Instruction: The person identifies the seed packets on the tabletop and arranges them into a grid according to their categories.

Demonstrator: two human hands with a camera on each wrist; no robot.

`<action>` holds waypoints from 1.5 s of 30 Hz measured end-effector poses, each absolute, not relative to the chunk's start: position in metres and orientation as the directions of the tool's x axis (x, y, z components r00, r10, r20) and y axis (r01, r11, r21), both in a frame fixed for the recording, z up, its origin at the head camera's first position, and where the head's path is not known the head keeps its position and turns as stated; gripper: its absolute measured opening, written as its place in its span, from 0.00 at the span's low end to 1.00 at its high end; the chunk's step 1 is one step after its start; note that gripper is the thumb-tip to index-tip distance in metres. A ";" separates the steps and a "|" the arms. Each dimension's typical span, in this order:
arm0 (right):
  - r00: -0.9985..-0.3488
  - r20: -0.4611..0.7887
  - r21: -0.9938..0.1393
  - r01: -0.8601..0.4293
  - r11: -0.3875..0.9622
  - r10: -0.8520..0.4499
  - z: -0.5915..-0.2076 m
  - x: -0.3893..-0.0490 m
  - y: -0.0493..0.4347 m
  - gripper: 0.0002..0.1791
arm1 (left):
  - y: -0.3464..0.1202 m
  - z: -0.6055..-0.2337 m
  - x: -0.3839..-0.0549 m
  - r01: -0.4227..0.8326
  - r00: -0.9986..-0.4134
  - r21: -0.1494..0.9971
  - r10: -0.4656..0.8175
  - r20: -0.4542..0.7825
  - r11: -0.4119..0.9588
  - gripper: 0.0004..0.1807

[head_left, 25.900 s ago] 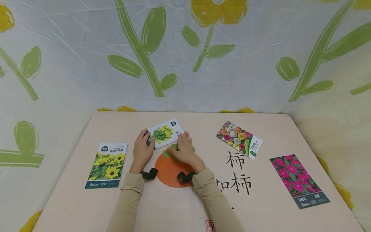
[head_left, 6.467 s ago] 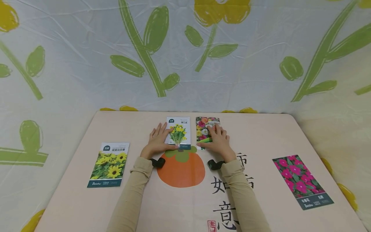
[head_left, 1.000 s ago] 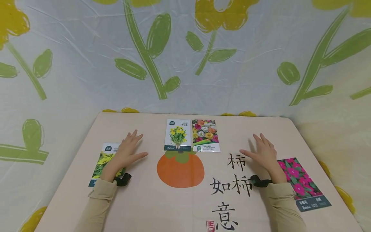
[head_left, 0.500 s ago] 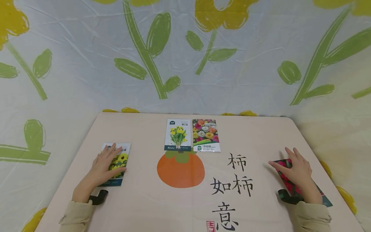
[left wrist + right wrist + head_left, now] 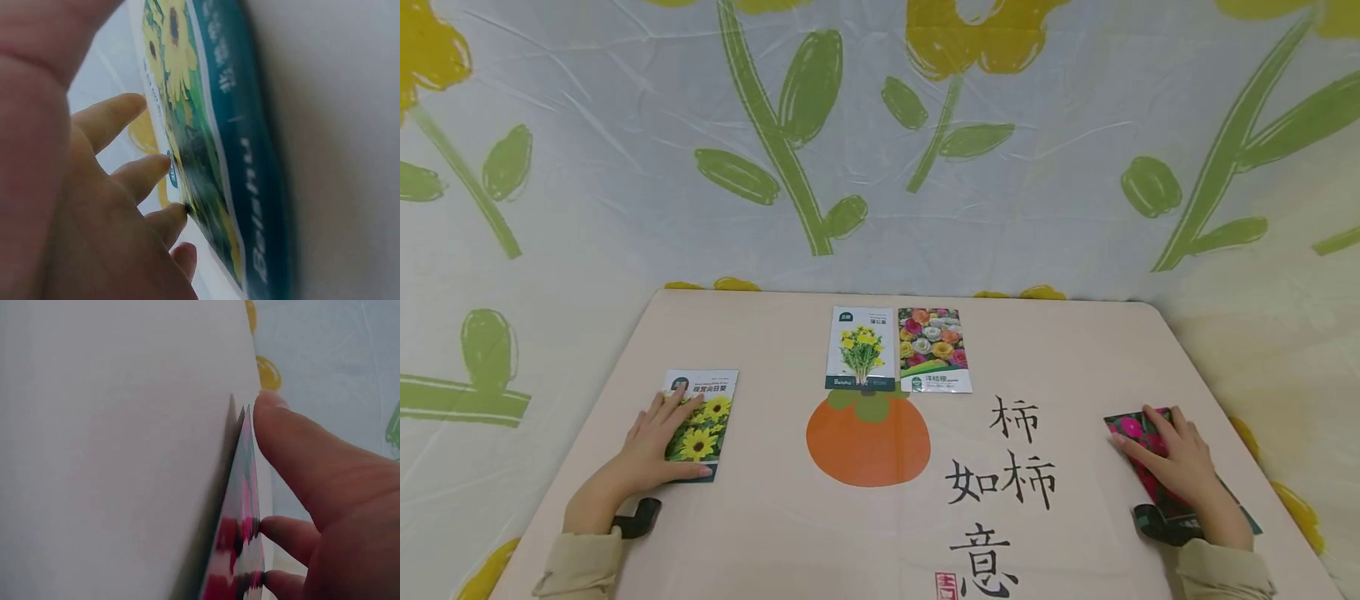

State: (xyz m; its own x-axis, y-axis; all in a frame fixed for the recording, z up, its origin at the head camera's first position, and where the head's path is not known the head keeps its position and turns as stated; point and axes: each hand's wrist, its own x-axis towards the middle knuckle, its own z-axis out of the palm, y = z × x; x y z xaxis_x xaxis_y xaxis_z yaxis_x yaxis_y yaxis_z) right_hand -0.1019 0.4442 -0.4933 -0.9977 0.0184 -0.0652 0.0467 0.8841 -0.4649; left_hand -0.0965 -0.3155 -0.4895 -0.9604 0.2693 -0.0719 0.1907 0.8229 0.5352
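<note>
My left hand (image 5: 643,450) rests spread on a seed packet with yellow sunflowers (image 5: 700,433) at the table's left. Its thumb lies at the packet's lower edge. In the left wrist view, fingertips touch the face of that sunflower packet (image 5: 194,112). On the right, my right hand (image 5: 1187,467) lies over a seed packet with pink flowers (image 5: 1131,427), which sits slanted and is largely covered. The right wrist view has the fingertips at the face of this pink-flower packet (image 5: 236,531), with the thumb near its top corner.
A white seed packet with a yellow-flowered plant (image 5: 861,350) and a mixed-colour flower packet (image 5: 934,350) stand side by side, upright, at the back middle. The pale tablecloth (image 5: 790,533) bears a printed orange persimmon and black characters. A flower-patterned curtain (image 5: 1000,208) hangs behind.
The yellow-plant and mixed-flower packets, earlier slanted and apart, are now straight and close together. Both hands have left them and moved outward, coming down on the sunflower and pink-flower packets.
</note>
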 end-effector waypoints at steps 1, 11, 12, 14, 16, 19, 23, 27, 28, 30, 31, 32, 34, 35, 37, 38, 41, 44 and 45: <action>-0.998 -0.062 -0.463 0.040 0.886 0.013 -0.494 -0.102 0.444 0.47 | -0.316 -0.490 -0.096 0.188 -0.960 0.538 0.270 -0.077 0.822 0.59; -0.999 -0.048 -0.448 0.032 0.893 0.012 -0.496 -0.101 0.441 0.47 | -0.314 -0.489 -0.097 0.175 -0.957 0.531 0.269 -0.105 0.829 0.60; -0.999 -0.044 -0.447 0.031 0.894 0.013 -0.497 -0.101 0.441 0.46 | -0.314 -0.489 -0.097 0.175 -0.957 0.529 0.270 -0.107 0.830 0.60; -0.999 -0.036 -0.445 0.030 0.895 0.015 -0.498 -0.101 0.442 0.46 | -0.313 -0.490 -0.098 0.172 -0.956 0.528 0.270 -0.114 0.832 0.61; -0.999 -0.028 -0.445 0.025 0.895 0.014 -0.500 -0.101 0.442 0.46 | -0.313 -0.490 -0.098 0.169 -0.956 0.528 0.269 -0.118 0.832 0.61; -1.000 -0.023 -0.448 0.021 0.894 0.012 -0.500 -0.100 0.443 0.46 | -0.314 -0.491 -0.097 0.163 -0.956 0.525 0.266 -0.125 0.835 0.61; -0.999 -0.029 -0.452 0.024 0.892 0.012 -0.500 -0.101 0.442 0.47 | -0.314 -0.492 -0.097 0.162 -0.956 0.517 0.264 -0.128 0.841 0.61; -0.999 -0.035 -0.451 0.030 0.892 0.016 -0.500 -0.101 0.442 0.47 | -0.312 -0.492 -0.096 0.168 -0.955 0.507 0.267 -0.129 0.846 0.61; -0.999 -0.035 -0.450 0.030 0.892 0.016 -0.499 -0.101 0.442 0.47 | -0.311 -0.492 -0.096 0.169 -0.955 0.506 0.268 -0.130 0.846 0.61; -0.999 -0.031 -0.449 0.028 0.893 0.016 -0.499 -0.101 0.442 0.47 | -0.309 -0.492 -0.095 0.167 -0.954 0.504 0.268 -0.133 0.847 0.61; -1.000 -0.027 -0.448 0.026 0.894 0.016 -0.499 -0.101 0.442 0.46 | -0.307 -0.491 -0.094 0.167 -0.954 0.502 0.267 -0.134 0.849 0.62; -1.000 -0.026 -0.447 0.025 0.894 0.015 -0.499 -0.101 0.442 0.46 | -0.306 -0.491 -0.093 0.165 -0.955 0.499 0.264 -0.135 0.851 0.62; -1.000 -0.023 -0.446 0.024 0.895 0.015 -0.499 -0.101 0.442 0.46 | -0.304 -0.490 -0.091 0.158 -0.956 0.493 0.257 -0.140 0.855 0.62; -1.000 -0.022 -0.446 0.024 0.895 0.015 -0.500 -0.101 0.442 0.46 | -0.302 -0.490 -0.090 0.154 -0.957 0.491 0.254 -0.142 0.858 0.62; -1.000 -0.024 -0.448 0.025 0.894 0.016 -0.500 -0.100 0.442 0.46 | -0.299 -0.489 -0.088 0.145 -0.958 0.488 0.245 -0.147 0.861 0.62; -1.000 -0.026 -0.448 0.027 0.894 0.017 -0.500 -0.100 0.442 0.46 | -0.298 -0.488 -0.087 0.142 -0.959 0.485 0.241 -0.149 0.863 0.62; -0.999 -0.027 -0.447 0.030 0.894 0.020 -0.500 -0.100 0.442 0.46 | -0.294 -0.487 -0.085 0.131 -0.959 0.478 0.233 -0.160 0.869 0.63; -0.999 -0.024 -0.446 0.030 0.895 0.022 -0.501 -0.100 0.442 0.46 | -0.291 -0.486 -0.083 0.124 -0.959 0.463 0.226 -0.171 0.878 0.64; -0.999 -0.023 -0.446 0.030 0.895 0.022 -0.501 -0.100 0.441 0.46 | -0.290 -0.487 -0.082 0.122 -0.959 0.458 0.223 -0.174 0.881 0.65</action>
State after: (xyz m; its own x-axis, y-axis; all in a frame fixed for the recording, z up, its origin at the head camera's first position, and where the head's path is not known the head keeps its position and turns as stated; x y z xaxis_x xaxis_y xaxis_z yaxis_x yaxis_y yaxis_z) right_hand -0.1002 0.4415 -0.5010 -0.9995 0.0220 -0.0230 0.0299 0.8946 -0.4459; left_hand -0.0825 -0.2900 -0.4866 -0.9590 0.2235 -0.1741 0.1221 0.8807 0.4577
